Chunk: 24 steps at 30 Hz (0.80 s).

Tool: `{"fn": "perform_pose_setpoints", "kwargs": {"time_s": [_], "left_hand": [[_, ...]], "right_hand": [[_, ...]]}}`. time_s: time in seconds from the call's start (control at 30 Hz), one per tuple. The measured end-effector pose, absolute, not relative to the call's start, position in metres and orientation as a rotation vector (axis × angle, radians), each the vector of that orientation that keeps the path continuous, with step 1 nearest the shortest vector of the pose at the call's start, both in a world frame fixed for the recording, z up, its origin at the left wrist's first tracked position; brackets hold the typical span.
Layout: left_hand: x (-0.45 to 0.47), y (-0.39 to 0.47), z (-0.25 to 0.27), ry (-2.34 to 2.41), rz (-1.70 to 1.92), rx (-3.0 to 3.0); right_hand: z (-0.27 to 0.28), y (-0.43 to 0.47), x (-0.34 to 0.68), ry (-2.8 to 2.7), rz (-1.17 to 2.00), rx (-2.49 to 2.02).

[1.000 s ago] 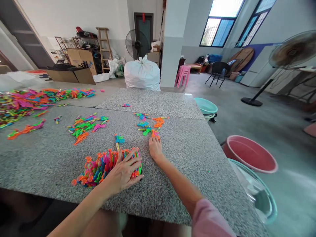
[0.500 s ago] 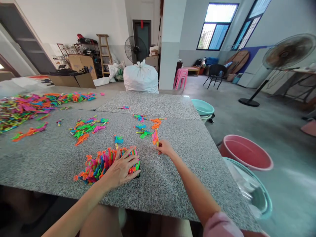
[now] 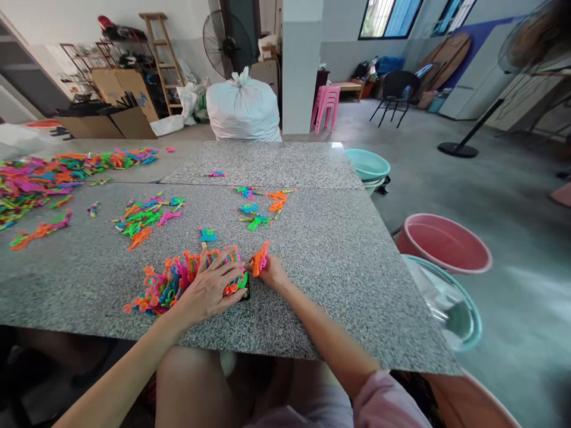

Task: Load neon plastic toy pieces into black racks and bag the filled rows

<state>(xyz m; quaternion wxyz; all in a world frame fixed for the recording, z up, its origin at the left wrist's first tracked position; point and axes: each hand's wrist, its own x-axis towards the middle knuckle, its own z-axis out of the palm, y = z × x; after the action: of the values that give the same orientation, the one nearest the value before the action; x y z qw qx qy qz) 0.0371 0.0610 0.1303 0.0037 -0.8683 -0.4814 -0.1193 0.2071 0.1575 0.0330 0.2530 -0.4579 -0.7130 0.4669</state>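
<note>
A tight row of colourful plastic toy guns (image 3: 178, 276) with orange suction-cup tips stands packed together at the near part of the table. Across its right end lies my left hand (image 3: 213, 282), fingers stretched out and spread, touching the tops. My right hand (image 3: 270, 272) is closed on an orange and pink toy gun (image 3: 260, 260), held just right of the row's end. Its fingertips are partly hidden behind the toy. Beyond the row lies a blue toy gun (image 3: 207, 234). Farther off are a green toy gun (image 3: 259, 222) and an orange toy gun (image 3: 277, 199).
A small heap of toy guns (image 3: 145, 219) lies left of centre, with a large pile (image 3: 49, 175) at the far left. The granite table (image 3: 339, 261) ends on the right beside a pink tub (image 3: 444, 241) and teal basins (image 3: 368, 163). A white sack (image 3: 243, 110) stands behind it.
My right hand has drawn the orange and pink toy gun toward me and left, up to the row's end. My left hand stays on the row. The camera has tilted down.
</note>
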Motion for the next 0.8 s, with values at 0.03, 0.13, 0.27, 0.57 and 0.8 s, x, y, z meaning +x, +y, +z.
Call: {"fn": "perform_pose_setpoints", "kwargs": {"time_s": [0.03,0.13,0.27,0.57,0.8], "left_hand": [[0.037,0.061,0.13,-1.515,-0.38,-2.72],[0.036,0.061,0.128,-1.531,-0.386,-2.722],[0.038,0.06,0.128,-1.53,-0.394,-2.715],[0.04,0.06,0.129,-1.406,-0.464,-2.674],[0.099,0.028,0.139,-0.81,-0.43,-2.894]], "right_hand": [[0.034,0.157,0.204,-1.953,1.263,-1.231],[0.039,0.155,0.197,-2.101,1.152,-1.198],[0.05,0.158,0.193,-2.371,0.909,-1.257],[0.08,0.144,0.188,-2.595,0.689,-1.265],[0.061,0.048,0.271,-2.21,0.678,-1.752]]}}
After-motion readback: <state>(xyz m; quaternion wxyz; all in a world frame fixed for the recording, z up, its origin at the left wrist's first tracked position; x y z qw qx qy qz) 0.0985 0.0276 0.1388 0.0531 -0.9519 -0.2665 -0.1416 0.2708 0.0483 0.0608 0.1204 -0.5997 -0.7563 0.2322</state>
